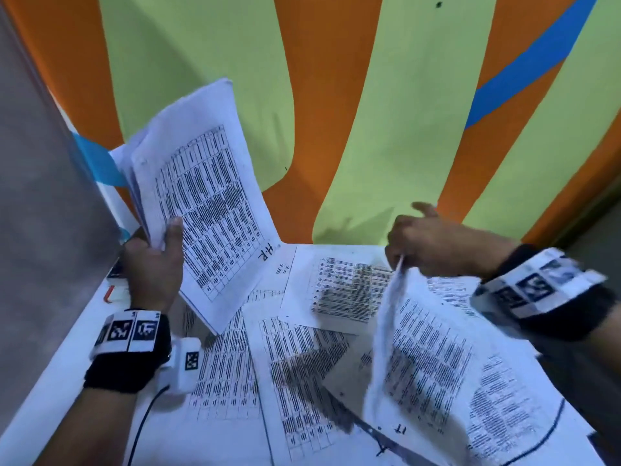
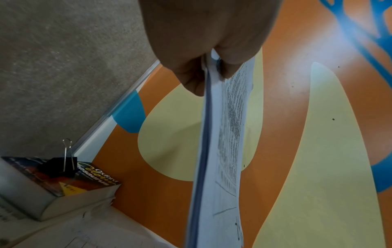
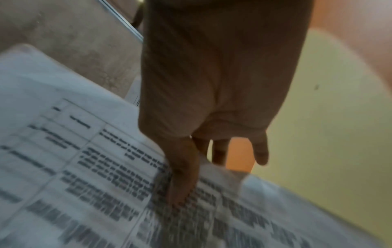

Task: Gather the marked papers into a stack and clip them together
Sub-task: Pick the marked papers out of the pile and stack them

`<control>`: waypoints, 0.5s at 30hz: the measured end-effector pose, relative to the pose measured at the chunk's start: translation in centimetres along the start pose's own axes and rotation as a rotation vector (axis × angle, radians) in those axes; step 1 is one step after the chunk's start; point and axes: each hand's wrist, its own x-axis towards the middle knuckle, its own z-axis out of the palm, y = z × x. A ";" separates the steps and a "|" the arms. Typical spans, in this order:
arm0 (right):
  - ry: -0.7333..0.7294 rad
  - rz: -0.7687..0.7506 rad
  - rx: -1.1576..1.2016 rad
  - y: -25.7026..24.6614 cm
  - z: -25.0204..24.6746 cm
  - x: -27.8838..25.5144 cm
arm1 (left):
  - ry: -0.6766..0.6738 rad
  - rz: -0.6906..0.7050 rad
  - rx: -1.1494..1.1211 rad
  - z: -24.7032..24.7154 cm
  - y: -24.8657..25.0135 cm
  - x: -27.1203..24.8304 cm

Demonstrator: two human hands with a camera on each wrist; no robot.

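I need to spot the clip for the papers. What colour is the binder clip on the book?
Black with silver wire handles; the binder clip shows best in the left wrist view.

We see a stack of printed papers (image 1: 208,196) held up off the table, its top sheet marked "HP". A single sheet (image 1: 420,358) marked "IT" hangs lifted by its top edge, above more printed sheets (image 1: 302,364) lying overlapped. A black binder clip (image 2: 61,165) stands on a book.

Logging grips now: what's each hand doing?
Left hand: grips the paper stack.
Right hand: pinches one lifted sheet.
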 end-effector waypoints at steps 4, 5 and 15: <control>-0.191 0.044 -0.094 0.6 -0.1 0.0 | 0.016 -0.008 0.013 0.6 0.1 -0.4; -0.232 0.044 -0.104 0.1 0.8 0.8 | 0.011 -0.016 0.012 0.8 0.3 -0.6; -0.306 -0.090 0.027 -5.6 16.2 6.1 | -0.058 0.061 0.013 1.2 0.4 -1.5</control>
